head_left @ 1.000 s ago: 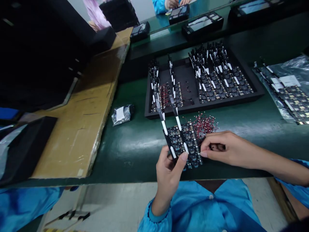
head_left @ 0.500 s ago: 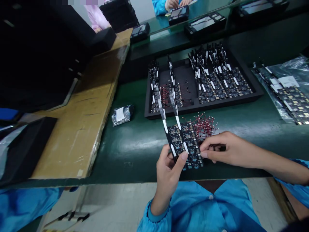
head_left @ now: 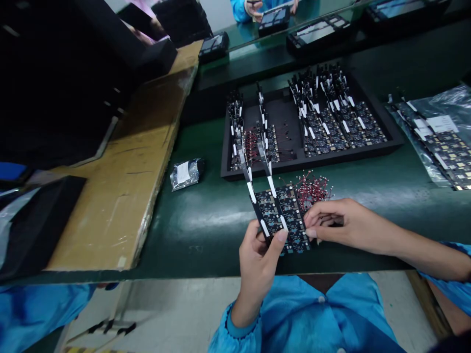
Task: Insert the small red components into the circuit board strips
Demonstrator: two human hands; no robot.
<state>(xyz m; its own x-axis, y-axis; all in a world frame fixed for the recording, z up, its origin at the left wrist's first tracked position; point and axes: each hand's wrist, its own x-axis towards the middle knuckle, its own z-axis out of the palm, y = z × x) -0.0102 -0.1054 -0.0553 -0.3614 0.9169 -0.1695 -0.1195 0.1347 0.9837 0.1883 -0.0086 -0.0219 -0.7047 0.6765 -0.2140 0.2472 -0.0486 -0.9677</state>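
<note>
My left hand point(head_left: 259, 260) grips a black circuit board panel point(head_left: 294, 215) by its lower left side, thumb on top. Two dark flat strips with white labels point(head_left: 271, 186) run up from the panel past its far edge. My right hand point(head_left: 336, 220) is at the panel's right edge, thumb and forefinger pinched together; what lies between the fingertips is too small to make out. Just beyond that hand, a heap of small red and black wired parts point(head_left: 312, 189) rests on the green table point(head_left: 206, 230).
Behind the panel stands a black tray point(head_left: 312, 161) holding several similar boards. A small silver bag point(head_left: 187, 174) lies to the left, near a cardboard sheet point(head_left: 140, 196). On the right, more boards point(head_left: 451, 152) lie on a clear plastic bag. Another person's hands point(head_left: 253, 9) show across the table.
My right hand has shifted slightly along the panel's right edge, its fingertips still pinched. My left hand and the panel have barely moved. Across the table, the other person's hands have moved apart.
</note>
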